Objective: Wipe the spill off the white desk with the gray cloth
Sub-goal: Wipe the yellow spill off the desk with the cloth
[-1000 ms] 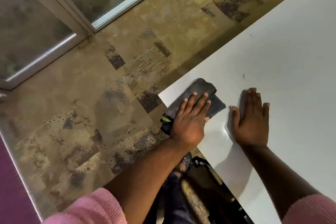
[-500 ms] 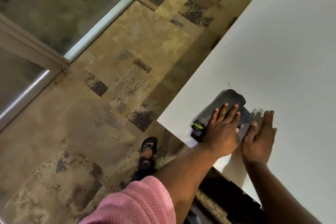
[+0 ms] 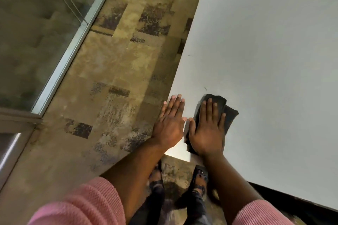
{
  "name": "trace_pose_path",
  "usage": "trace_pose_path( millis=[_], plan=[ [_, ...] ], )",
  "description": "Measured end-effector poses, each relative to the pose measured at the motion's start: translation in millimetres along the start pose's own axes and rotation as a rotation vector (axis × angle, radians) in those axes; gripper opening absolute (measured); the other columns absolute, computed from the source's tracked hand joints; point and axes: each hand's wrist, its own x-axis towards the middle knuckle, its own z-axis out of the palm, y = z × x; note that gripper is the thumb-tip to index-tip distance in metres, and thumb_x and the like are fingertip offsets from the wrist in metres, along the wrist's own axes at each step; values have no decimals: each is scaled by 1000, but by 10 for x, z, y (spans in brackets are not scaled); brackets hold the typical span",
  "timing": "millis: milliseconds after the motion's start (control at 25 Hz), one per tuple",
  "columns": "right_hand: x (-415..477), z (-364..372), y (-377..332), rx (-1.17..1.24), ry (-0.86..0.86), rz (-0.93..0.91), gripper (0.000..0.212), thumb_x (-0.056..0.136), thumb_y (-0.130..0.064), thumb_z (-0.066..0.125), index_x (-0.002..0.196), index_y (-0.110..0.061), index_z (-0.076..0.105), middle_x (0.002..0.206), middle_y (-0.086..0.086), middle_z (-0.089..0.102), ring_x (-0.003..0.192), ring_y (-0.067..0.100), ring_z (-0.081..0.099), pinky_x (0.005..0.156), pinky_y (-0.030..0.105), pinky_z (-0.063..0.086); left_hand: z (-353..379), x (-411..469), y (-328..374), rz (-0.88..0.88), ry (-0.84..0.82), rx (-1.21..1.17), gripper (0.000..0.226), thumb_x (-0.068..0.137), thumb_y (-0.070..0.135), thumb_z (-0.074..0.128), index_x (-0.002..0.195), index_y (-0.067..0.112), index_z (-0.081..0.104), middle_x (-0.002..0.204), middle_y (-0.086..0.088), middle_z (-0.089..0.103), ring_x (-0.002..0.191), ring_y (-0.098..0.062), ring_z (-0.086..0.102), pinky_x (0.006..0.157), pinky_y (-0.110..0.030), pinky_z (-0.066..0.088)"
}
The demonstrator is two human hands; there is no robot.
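On smooth white desk [image 3: 265, 60], flat right hand [image 3: 207, 131] pressing rumpled gray cloth [image 3: 229, 115], left hand [image 3: 169, 126] open

I see patchy tan carpet [image 3: 117, 71] spreading left of the grip and beneath it. A metal frame [image 3: 69, 55] runs diagonally up the far left, with glass [image 3: 31, 29] beyond it. Below the grip, two sandalled feet [image 3: 199, 179] stand on the carpet. Pink sleeves [image 3: 82, 204] fill the bottom corners nearest me.
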Motion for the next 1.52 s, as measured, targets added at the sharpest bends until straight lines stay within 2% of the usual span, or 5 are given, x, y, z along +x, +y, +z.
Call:
trace_pose_path(
  millis=[360, 760, 1000, 1320, 1520],
  plan=[
    [561, -161, 603, -50, 12, 146, 70, 108, -36, 31, 166, -7, 6, 175, 13, 4, 163, 28, 2, 130, 57, 10, 244, 46, 58, 22, -35, 87, 71, 108, 50, 16, 163, 5, 6, 172, -11, -2, 159, -25, -8, 130, -46, 7],
    [714, -118, 343, -63, -162, -418, 72, 106, -43, 25, 167, -14, 3, 176, 7, -4, 163, 22, -6, 129, 57, 10, 178, 10, 85, -28, 49, 8, 69, 108, 45, 21, 161, 1, 15, 171, -17, 9, 160, -28, 6, 127, -52, 19],
    [1195, -304, 564, -31, -77, 41, 84, 100, -43, 37, 166, -5, 2, 175, 15, -1, 163, 28, -2, 130, 56, 6, 149, 48, 83, -17, 20, -31, 75, 106, 52, 14, 161, 2, 12, 171, -15, 6, 160, -26, 1, 129, -49, 14],
    [1524, -163, 57, -45, -223, -521, 79, 101, -48, 28, 167, -13, 2, 176, 8, -7, 162, 21, -10, 131, 54, 3, 145, 42, 88, -44, 23, 49, 77, 104, 51, 27, 160, 0, 17, 171, -17, 9, 160, -28, 2, 130, -44, 6],
    [1867, -300, 167, -53, -98, -128, 89, 98, -52, 37, 166, -9, -1, 175, 12, -6, 162, 27, -8, 131, 53, 1, 169, 72, 80, -39, 11, 11, 74, 106, 48, 27, 160, 0, 15, 171, -18, 8, 159, -31, 0, 129, -48, 8]
  ],
)
